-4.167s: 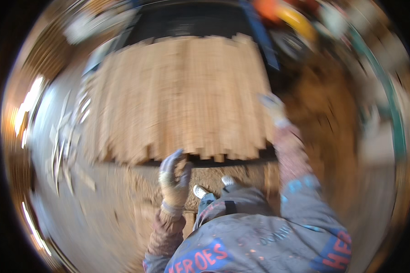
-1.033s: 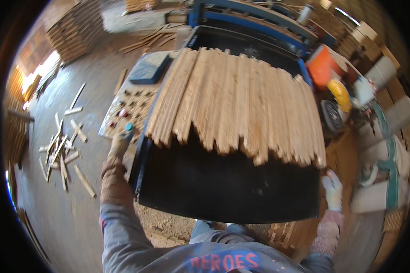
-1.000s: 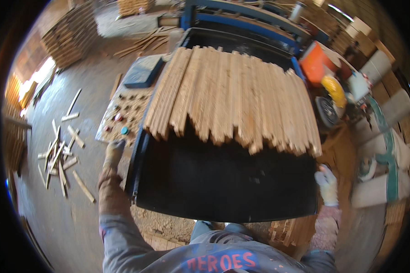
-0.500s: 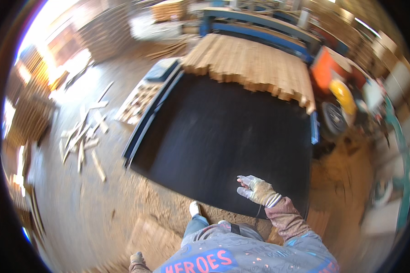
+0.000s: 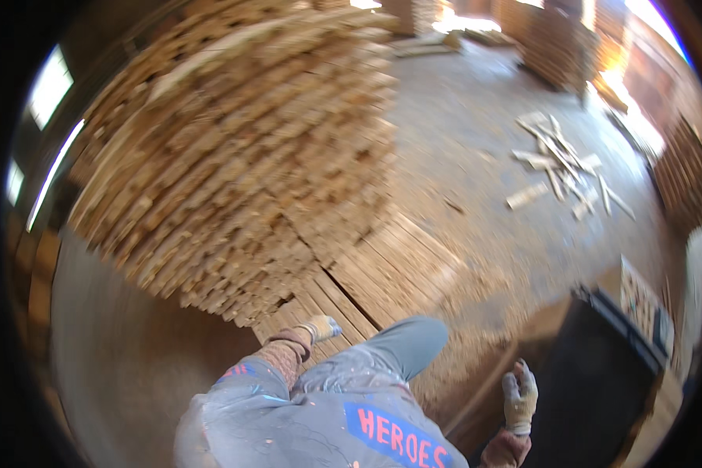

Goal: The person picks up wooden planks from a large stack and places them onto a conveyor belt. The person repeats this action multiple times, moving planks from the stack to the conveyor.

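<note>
- Half a second ago the black belt table (image 5: 593, 382) filled the space ahead of us; now we have turned left, and it lies just beside our right hand (image 5: 521, 398).
- A tall stack of wooden strips (image 5: 265, 156) has come into view, ahead of our left hand (image 5: 321, 327).
- Our left hand, out of sight but for a gloved edge then, now shows over low wooden boards (image 5: 402, 261); its fingers curl loosely, and we cannot tell whether they touch the wood.
- Our right hand has moved off the belt's middle to its near side, fingers apart and half bent, gripping nothing.
- Beyond both hands, sawdust (image 5: 483, 312) dusts the grey floor (image 5: 452, 140).
- Loose offcuts (image 5: 565, 160) lie well ahead of our right hand, with further stacked wood (image 5: 550, 47) behind.
</note>
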Demonstrator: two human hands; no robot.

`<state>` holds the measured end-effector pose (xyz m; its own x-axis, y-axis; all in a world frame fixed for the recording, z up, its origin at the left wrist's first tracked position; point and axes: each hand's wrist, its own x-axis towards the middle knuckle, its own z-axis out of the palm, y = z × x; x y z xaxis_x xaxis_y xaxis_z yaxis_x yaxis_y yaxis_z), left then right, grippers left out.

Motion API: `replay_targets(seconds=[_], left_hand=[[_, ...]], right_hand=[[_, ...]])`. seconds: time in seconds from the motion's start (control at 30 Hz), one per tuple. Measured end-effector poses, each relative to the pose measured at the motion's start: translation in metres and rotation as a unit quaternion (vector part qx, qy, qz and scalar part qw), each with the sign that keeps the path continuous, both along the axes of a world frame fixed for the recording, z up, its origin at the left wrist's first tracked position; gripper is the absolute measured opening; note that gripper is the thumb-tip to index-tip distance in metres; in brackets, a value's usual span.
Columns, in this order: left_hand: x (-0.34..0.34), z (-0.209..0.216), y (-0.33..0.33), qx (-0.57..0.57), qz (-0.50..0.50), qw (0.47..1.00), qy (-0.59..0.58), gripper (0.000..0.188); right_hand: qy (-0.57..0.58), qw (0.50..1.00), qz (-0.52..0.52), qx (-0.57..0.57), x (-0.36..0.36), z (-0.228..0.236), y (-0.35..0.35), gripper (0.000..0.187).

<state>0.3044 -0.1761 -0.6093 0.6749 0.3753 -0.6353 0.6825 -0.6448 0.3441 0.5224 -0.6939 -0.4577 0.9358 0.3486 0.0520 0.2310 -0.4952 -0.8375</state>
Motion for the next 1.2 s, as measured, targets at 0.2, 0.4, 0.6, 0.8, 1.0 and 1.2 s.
replay_targets(seconds=[0.2,0.4,0.6,0.8,1.0,1.2], left_hand=[[-0.009,0.147,0.063,-0.130,0.205,0.936,-0.256,0.032],[-0.026,0.451,0.166,-0.082,0.208,0.726,-0.650,0.032],[-0.060,0.622,0.443,0.134,0.333,0.755,-0.548,0.056],[0.004,0.561,0.566,-0.037,0.330,0.771,-0.543,0.052],[-0.015,0.526,0.578,-0.273,0.477,0.560,-0.620,0.103],[0.004,0.572,0.566,-0.185,0.488,0.537,-0.662,0.060]], right_hand=[[0.095,0.976,0.174,0.089,0.082,-0.054,0.113,0.046],[0.079,0.908,0.329,0.245,0.159,0.106,0.394,0.030],[-0.225,0.838,0.369,0.332,0.152,0.441,0.777,0.041],[-0.268,0.826,0.434,-0.240,0.306,0.458,0.978,0.051],[-0.023,0.872,0.454,-0.183,0.293,0.439,1.025,0.037],[0.169,0.836,0.510,-0.110,0.261,0.450,1.050,0.035]])
